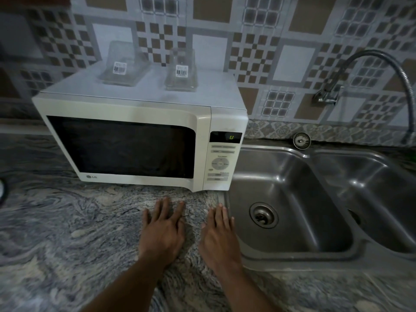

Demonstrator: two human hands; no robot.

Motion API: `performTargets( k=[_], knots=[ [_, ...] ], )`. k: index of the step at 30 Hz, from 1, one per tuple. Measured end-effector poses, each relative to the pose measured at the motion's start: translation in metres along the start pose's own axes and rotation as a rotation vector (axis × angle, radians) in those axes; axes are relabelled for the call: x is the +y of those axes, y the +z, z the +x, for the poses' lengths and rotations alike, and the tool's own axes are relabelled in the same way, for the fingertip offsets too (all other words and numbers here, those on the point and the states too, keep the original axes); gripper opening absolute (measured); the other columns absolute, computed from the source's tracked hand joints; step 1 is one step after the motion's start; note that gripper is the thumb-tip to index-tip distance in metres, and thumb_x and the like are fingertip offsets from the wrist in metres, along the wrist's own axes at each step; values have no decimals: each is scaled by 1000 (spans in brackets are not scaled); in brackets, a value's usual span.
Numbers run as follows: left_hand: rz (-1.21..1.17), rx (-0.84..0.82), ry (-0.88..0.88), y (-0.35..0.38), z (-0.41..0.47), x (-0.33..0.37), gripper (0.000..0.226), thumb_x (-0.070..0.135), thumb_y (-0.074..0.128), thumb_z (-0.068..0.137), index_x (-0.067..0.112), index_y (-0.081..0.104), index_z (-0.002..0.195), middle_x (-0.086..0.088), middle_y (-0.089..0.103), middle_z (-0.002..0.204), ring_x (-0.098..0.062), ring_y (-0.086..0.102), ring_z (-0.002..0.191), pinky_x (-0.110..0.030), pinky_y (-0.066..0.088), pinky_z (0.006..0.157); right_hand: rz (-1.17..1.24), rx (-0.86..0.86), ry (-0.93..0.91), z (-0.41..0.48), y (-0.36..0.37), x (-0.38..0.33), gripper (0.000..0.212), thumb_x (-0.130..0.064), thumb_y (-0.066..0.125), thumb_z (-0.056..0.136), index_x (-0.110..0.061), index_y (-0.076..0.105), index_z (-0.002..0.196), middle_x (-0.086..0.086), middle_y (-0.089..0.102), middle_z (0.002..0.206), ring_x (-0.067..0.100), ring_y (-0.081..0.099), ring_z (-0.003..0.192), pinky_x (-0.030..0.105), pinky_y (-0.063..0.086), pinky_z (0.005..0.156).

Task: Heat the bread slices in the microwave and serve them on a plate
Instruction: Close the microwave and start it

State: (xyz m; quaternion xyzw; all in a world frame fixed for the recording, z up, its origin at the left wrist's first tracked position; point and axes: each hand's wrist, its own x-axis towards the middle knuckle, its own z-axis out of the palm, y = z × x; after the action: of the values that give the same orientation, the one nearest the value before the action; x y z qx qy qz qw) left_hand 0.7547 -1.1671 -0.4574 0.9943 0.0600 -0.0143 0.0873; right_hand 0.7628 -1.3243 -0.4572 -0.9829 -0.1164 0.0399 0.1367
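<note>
Two bare forearms came up from the bottom edge of the frame, and both hands lay palm-down on the swirled grey-and-cream stone countertop [67, 233]. The left hand [163, 230] rested flat with its fingers spread apart, holding nothing. The right hand [219, 235] lay just beside it with its fingers pressed close together, also empty, its fingertips near the rim of the double-bowl stainless steel sink [292, 262] that filled the lower right of the frame.

Just beyond the hands, in the centre of the frame, stood the white boxy microwave oven [139, 143] with its door shut. The dark glass window [121, 146] showed nothing of the inside, so I could not tell whether any bread was in it, and no bread slices or plate showed anywhere on the counter. A small green figure glowed on the display [231, 137] above the pale control buttons at the oven's right side.

On top of the microwave, toward the upper middle of the frame, sat two clear plastic lidded containers, each with a white barcode label. The left clear container [122, 66] was wide and lay at an angle; the right clear container [182, 72] was narrower. Both looked empty, though the blur made it hard to be sure.

The near sink bowl was empty but for its round metal drain [263, 215]. A round metal strainer plug [301, 140] sat on the ledge behind the sink, and a flexible metal tap [369, 61] arched from the patterned tile wall [292, 30] at the upper right.
</note>
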Motion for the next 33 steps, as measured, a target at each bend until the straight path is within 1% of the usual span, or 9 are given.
performTargets(
  k=[4,8,11,12,14,16,21,27,33],
  knots=[
    [-10,11,1,0,1,0,72,54,-12,84,43,-3,154,-3,-5,165,-23,-10,151,-51,-5,121,-22,-29,6,0,-2,0,93,-45,-22,76,-7,-2,158,12,-12,166,23,-18,152,38,-12,118],
    [3,1,13,-4,2,2,73,54,-15,82,42,-7,154,-3,-8,165,-24,-11,151,-51,-6,121,-40,-16,5,1,-2,0,91,-45,-22,78,-7,-2,158,11,-12,166,22,-18,152,39,-9,119],
    [7,4,14,-7,2,2,61,51,-4,94,41,-6,154,-4,-8,165,-25,-11,151,-52,-5,121,-52,-26,11,2,-3,0,86,-46,-21,82,-8,-5,158,11,-16,165,22,-21,151,41,-8,122],
    [9,1,16,-6,2,1,57,49,2,98,41,-6,155,-4,-8,165,-25,-11,151,-52,-5,121,-55,-36,15,1,-3,0,79,-45,-17,89,-8,-5,158,11,-17,165,21,-22,151,41,-8,122],
    [15,4,20,-5,0,1,55,47,8,102,40,-6,155,-4,-8,165,-25,-10,151,-53,-5,121,-56,-56,22,1,-3,0,64,-40,1,103,-8,-6,158,10,-18,164,21,-23,150,42,-8,123],
    [20,12,28,-4,0,1,55,47,9,102,40,-6,155,-5,-7,165,-26,-9,152,-53,-4,121,-48,-62,22,1,-4,0,61,-38,10,107,-9,-5,159,9,-19,164,20,-23,150,41,-8,123],
    [28,-8,38,-2,-1,-2,56,48,6,101,40,-9,154,-5,-9,165,-26,-12,151,-54,-3,121,-46,-62,24,-2,-3,0,60,-38,10,107,-13,-6,159,6,-20,164,18,-23,150,41,-8,123],
    [0,-56,45,-5,2,-4,59,44,14,100,40,-9,154,-5,-12,164,-23,-15,151,-51,-6,121,-45,-50,43,-1,-1,0,61,-39,12,106,-14,-5,159,5,-20,164,17,-23,150,42,-7,123],
    [20,-7,73,-3,-1,-9,59,51,8,98,42,-11,153,-3,-11,164,-23,-13,151,-55,-6,120,-40,-36,47,-1,0,-2,61,-39,11,106,-14,-5,159,6,-18,165,18,-21,151,41,-7,123]
  ],
)
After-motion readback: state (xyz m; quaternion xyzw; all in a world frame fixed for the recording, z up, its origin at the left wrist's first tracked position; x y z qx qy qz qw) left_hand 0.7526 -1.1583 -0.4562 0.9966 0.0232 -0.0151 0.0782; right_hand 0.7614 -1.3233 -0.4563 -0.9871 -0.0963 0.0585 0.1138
